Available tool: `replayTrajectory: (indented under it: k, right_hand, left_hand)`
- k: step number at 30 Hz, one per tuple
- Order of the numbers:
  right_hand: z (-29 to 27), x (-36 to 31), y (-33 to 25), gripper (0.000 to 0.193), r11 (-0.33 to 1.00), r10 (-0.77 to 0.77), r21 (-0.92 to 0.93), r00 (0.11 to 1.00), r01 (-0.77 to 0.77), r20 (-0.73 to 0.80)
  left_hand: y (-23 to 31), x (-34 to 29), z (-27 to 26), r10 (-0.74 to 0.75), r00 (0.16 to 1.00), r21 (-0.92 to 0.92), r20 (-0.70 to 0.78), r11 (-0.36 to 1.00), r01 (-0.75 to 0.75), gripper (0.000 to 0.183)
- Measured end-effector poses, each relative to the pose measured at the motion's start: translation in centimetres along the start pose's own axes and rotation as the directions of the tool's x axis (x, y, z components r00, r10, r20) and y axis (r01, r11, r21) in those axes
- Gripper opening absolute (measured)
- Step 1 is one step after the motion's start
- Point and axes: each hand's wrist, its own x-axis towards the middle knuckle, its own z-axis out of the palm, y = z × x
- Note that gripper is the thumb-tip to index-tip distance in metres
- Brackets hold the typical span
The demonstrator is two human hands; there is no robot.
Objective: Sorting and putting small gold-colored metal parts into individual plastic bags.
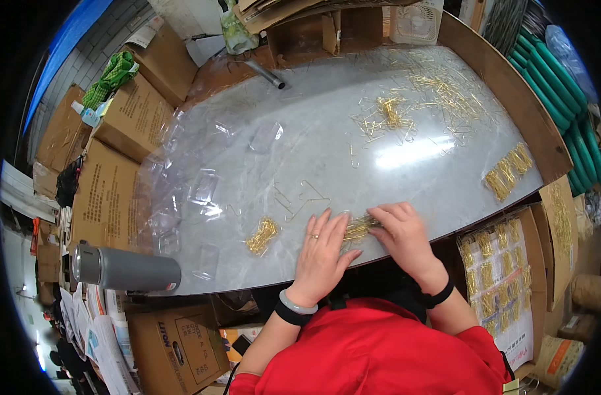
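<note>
A small bundle of gold wire hooks (358,230) lies at the table's near edge, between my two hands. My left hand (321,258) rests at its left end, fingers stretched out and thumb apart. At the other end my right hand (406,238) closes its fingers and thumb on the wires. Left of my hands sits another gold hook bundle (262,236). Just beyond my left fingertips lie a few loose wire hooks (313,191). My fingers partly cover the bundle.
Clear plastic boxes (204,185) are spread over the table's left side, near a grey bottle (136,268). Loose gold hooks (445,92) lie scattered at the far right. More bundles (508,172) lie at the right edge, above a carton with bundles on a sheet (498,276).
</note>
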Motion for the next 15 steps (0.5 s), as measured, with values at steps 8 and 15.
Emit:
replayTrajectory:
  k: [8, 15]
  right_hand:
    - [-0.4, 0.7, -1.3, 0.039, 0.976, 0.042, 0.209, 0.997, -0.054, 0.063]
    - [1.3, 0.1, -3.1, 0.065, 0.961, -0.068, 0.277, 0.963, -0.007, 0.259]
  left_hand:
    - [-0.4, -0.6, 0.2, -0.012, 0.999, 0.007, -0.048, 1.000, 0.012, 0.058]
    - [-0.5, -0.8, 0.9, -0.010, 0.996, -0.047, -0.085, 0.999, 0.006, 0.066]
